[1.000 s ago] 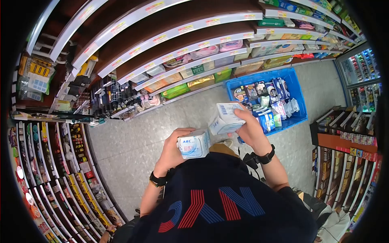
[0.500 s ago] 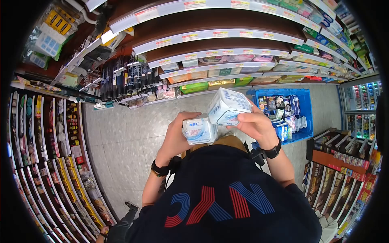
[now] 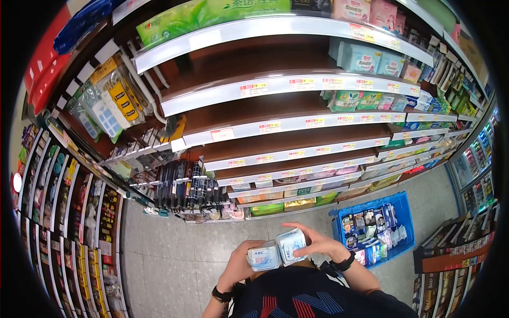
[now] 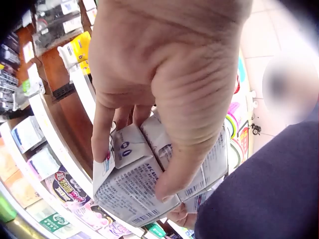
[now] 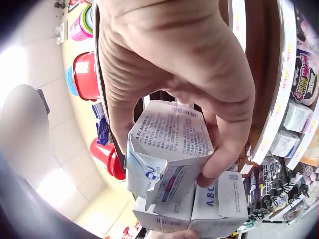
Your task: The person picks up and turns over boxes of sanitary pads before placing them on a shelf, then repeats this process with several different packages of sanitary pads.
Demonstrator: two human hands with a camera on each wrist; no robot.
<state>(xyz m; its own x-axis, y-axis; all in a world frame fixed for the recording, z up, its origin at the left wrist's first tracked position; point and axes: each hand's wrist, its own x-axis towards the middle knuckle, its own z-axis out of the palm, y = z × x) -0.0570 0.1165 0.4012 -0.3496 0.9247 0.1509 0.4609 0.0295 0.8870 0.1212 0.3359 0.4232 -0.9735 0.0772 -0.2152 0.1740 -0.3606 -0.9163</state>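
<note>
In the head view my left hand grips white-and-blue ABC sanitary pad packs at their side. Two such packs lie side by side under its thumb and fingers in the left wrist view, the nearer pack with its printed back showing. My right hand holds another ABC pack between thumb and fingers, tilted right against the left hand's packs. Seen from the right wrist, that pack overlaps the two lower packs, and a left fingertip shows beneath them.
A blue crate of assorted packs stands on the grey floor to the right. Ahead rise shelves with bare brown boards and price tags. Umbrellas hang at left; a lit drinks fridge and low rack stand at right.
The head view has tilted up, showing more upper shelves. My right hand has brought its pack, first held apart and then above, down beside the left hand's packs and turned it.
</note>
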